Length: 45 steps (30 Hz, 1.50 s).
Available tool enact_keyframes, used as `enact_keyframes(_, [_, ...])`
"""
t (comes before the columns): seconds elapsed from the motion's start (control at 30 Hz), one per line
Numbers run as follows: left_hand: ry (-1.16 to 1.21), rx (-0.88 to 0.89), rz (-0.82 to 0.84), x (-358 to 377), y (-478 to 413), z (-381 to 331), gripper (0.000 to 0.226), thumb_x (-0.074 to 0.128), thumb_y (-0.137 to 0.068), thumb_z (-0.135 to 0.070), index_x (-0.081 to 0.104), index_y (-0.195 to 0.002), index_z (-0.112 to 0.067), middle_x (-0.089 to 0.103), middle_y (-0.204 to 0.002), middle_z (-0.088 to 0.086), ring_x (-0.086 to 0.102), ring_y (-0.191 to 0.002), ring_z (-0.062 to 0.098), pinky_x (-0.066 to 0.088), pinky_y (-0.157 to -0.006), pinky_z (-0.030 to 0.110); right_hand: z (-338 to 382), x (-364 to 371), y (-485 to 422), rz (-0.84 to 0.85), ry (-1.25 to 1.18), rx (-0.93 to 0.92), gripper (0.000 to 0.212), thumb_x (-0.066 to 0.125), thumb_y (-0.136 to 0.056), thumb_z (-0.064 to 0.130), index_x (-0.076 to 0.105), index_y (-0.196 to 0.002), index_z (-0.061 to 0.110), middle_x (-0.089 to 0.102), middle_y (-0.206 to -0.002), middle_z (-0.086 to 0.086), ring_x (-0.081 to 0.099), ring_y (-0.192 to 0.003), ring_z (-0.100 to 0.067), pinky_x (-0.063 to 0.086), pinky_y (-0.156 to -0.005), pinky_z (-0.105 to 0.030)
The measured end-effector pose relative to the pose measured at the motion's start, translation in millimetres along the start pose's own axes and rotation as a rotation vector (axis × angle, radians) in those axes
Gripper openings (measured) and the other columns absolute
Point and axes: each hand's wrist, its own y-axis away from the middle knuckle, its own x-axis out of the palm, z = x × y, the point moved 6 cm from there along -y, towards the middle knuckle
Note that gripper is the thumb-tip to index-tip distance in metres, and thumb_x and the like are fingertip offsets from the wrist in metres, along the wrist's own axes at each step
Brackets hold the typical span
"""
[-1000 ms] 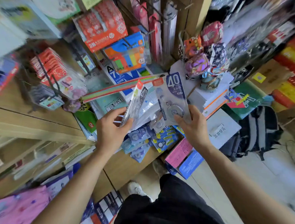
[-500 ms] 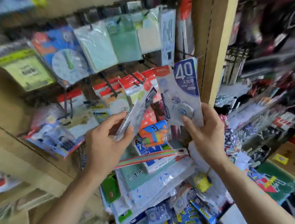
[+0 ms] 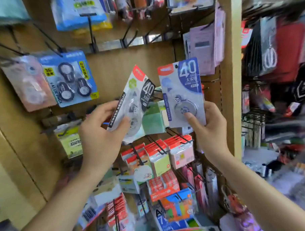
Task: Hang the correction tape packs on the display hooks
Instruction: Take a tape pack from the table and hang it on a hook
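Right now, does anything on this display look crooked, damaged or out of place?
Nothing looks damaged or spilled. The grey pack in the left hand is tilted, its top leaning toward the blue pack held nearly upright in the right hand; neither hangs on a hook yet. The value pack at far left hangs askew.

- Back panel (image 3: pixel 115 68): stands behind both hands, with hooks jutting forward from it.
- Left hand (image 3: pixel 102 136): in front of the panel, holding the tilted pack (image 3: pixel 131 100), whose top leans right.
- Right hand (image 3: pixel 212 130): right of the left hand, holding the upright pack (image 3: pixel 182 92) just beside the tilted pack.
- Three-roll pack (image 3: pixel 69 78): hangs on a hook up and left of the left hand.
- Notepad packs (image 3: pixel 157 157): on hooks below both held packs, between the forearms.
- Post (image 3: pixel 231 84): right of the right hand.
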Motion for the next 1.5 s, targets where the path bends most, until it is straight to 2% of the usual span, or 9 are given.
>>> enact_keyframes(0.1, [0.026,0.009,-0.047,-9,-23,-6,0.043,0.078,-0.084,-0.006,0.065,-0.101,-0.043,0.073,-0.099,-0.02,0.072,-0.094,0.004,0.058,-0.085,0.029,14,9,-26,0.014,-0.063,-0.025,0.023,0.069,-0.093,0.019,0.061,-0.114,0.019,0.069,-0.104,0.008,0.068,-0.094,-0.007,0.058,-0.076,-0.027])
enact_keyframes(0.33, [0.038,-0.053,-0.128,-30,-60,5,0.032,0.078,-0.083,-0.009,0.072,-0.108,-0.027,0.076,-0.104,-0.01,0.072,-0.1,0.01,0.059,-0.09,0.043,40,37,-86,0.079,-0.205,-0.059,0.025,0.061,-0.097,0.013,0.061,-0.12,0.023,0.071,-0.109,0.008,0.069,-0.098,-0.006,0.057,-0.077,-0.021])
enact_keyframes(0.47, [0.064,-0.104,-0.148,-33,-82,15,0.034,0.078,-0.083,-0.008,0.071,-0.104,-0.033,0.075,-0.103,-0.013,0.071,-0.1,0.006,0.059,-0.089,0.04,48,56,-121,0.145,-0.198,-0.07,0.025,0.059,-0.099,0.016,0.059,-0.123,0.021,0.07,-0.108,0.007,0.069,-0.096,-0.003,0.054,-0.072,-0.016])
enact_keyframes(0.67, [-0.003,-0.166,-0.079,-29,-111,47,0.036,0.076,-0.084,-0.009,0.069,-0.116,-0.024,0.072,-0.11,-0.011,0.067,-0.107,0.006,0.056,-0.091,0.034,21,87,-157,0.182,-0.106,0.019,0.019,0.06,-0.097,0.017,0.065,-0.113,0.025,0.072,-0.102,0.005,0.068,-0.095,-0.013,0.055,-0.078,-0.029])
enact_keyframes(0.9, [0.016,-0.247,-0.052,-30,-111,80,0.034,0.074,-0.086,-0.003,0.067,-0.104,-0.031,0.071,-0.1,-0.018,0.066,-0.092,-0.012,0.052,-0.081,0.022,-9,111,-169,0.149,-0.071,0.174,0.012,0.067,-0.093,0.027,0.067,-0.103,0.022,0.073,-0.097,-0.002,0.071,-0.089,-0.02,0.061,-0.079,-0.048])
enact_keyframes(1.17, [0.141,-0.404,-0.211,-29,-99,118,0.026,0.071,-0.093,-0.013,0.066,-0.118,-0.016,0.07,-0.107,-0.007,0.066,-0.104,0.008,0.05,-0.077,0.02,-12,151,-221,0.161,0.195,0.247,0.025,0.07,-0.091,0.026,0.062,-0.109,0.013,0.068,-0.095,-0.005,0.065,-0.071,-0.013,0.049,-0.049,-0.023])
enact_keyframes(1.37, [0.105,-0.319,-0.151,-29,-103,111,0.027,0.072,-0.091,-0.008,0.066,-0.115,-0.019,0.07,-0.103,-0.015,0.065,-0.088,-0.015,0.051,-0.069,0.006,-43,181,-257,0.233,0.441,0.295,0.036,0.071,-0.088,0.031,0.061,-0.115,0.01,0.066,-0.1,-0.009,0.062,-0.074,-0.021,0.046,-0.046,-0.023])
enact_keyframes(1.43, [0.069,-0.265,-0.105,-32,-108,102,0.029,0.073,-0.09,-0.009,0.068,-0.116,-0.019,0.073,-0.104,-0.012,0.068,-0.092,-0.008,0.051,-0.071,0.007,-62,181,-257,0.297,0.479,0.339,0.051,0.074,-0.084,0.039,0.059,-0.122,0.007,0.065,-0.106,-0.011,0.066,-0.084,-0.025,0.055,-0.057,-0.03])
enact_keyframes(1.5, [0.054,-0.201,-0.063,-34,-113,91,0.03,0.074,-0.089,-0.009,0.069,-0.117,-0.019,0.075,-0.105,-0.01,0.07,-0.095,-0.002,0.053,-0.076,0.011,-75,181,-250,0.438,0.599,0.29,0.072,0.075,-0.083,0.046,0.049,-0.137,0.006,0.064,-0.122,-0.014,0.064,-0.106,-0.031,0.056,-0.087,-0.039])
